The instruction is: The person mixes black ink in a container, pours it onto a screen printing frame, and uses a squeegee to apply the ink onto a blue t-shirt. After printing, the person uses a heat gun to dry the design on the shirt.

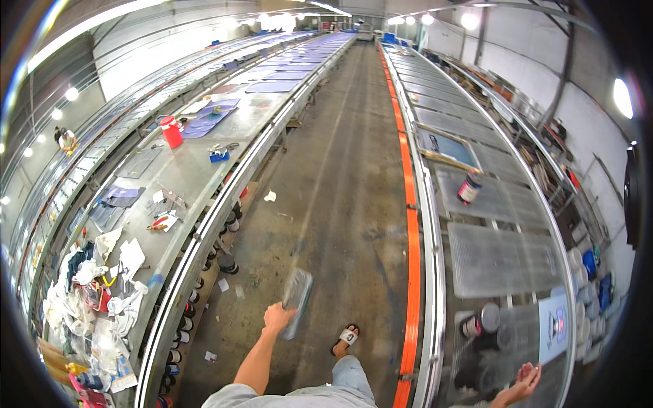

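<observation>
My left hand (277, 317) hangs over the aisle floor, fingers wrapped round one side of a flat, grey oblong block (300, 299) with pale edges; its exact kind I cannot make out. On the right, my right hand (522, 384) hovers by the near end of the long table, fingers loosely bent and apart, nothing seen in them. Beside that hand lies a light-blue printed sheet (552, 329). A dark jar with a grey lid (490, 317) is on the same table, left of the sheet.
The left table (197, 163) carries a red jug (171, 132), red-handled pliers (158, 223) and a heap of rags (95, 272). Dark cans line its foot. A framed screen (449, 147) and another jar (469, 188) stand on the right table, edged by an orange rail (411, 272).
</observation>
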Available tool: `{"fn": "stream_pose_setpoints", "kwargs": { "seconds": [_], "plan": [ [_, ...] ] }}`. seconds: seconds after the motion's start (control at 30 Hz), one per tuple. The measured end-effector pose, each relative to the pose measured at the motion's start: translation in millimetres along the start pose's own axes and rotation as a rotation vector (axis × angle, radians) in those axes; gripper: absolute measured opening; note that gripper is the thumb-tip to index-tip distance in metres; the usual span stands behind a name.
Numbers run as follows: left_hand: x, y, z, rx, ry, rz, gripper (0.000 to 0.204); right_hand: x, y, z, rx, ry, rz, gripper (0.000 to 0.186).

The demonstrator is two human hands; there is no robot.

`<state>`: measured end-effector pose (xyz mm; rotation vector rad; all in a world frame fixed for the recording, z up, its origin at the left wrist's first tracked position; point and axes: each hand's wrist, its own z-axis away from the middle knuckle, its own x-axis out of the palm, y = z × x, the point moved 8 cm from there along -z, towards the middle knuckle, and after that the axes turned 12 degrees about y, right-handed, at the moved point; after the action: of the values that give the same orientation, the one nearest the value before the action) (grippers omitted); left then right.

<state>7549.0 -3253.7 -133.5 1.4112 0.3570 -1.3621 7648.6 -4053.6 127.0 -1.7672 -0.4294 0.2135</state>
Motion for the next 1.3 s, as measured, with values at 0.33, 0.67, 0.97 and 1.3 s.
{"fn": "stream_pose_setpoints", "kwargs": {
  "seconds": [0.33,0.67,0.97,1.3],
  "plan": [
    [79,-127,6,-0.372,-0.568,-0.405,0.034,516,84,250,0.661,-0.695,-0.104,0.032],
    [98,26,-212,-0.633,-0.133,-0.223,0.034,999,269,263,1.059,-0.717,-0.219,0.090],
    [2,296,-690,-0.417,0.164,-0.105,0.052,1072,425,175,1.175,-0.185,0.084,0.073],
    [62,479,-982,-0.509,-0.042,-0.248,0.063,1221,328,157,0.609,0.132,0.107,0.040]
  ]
}}
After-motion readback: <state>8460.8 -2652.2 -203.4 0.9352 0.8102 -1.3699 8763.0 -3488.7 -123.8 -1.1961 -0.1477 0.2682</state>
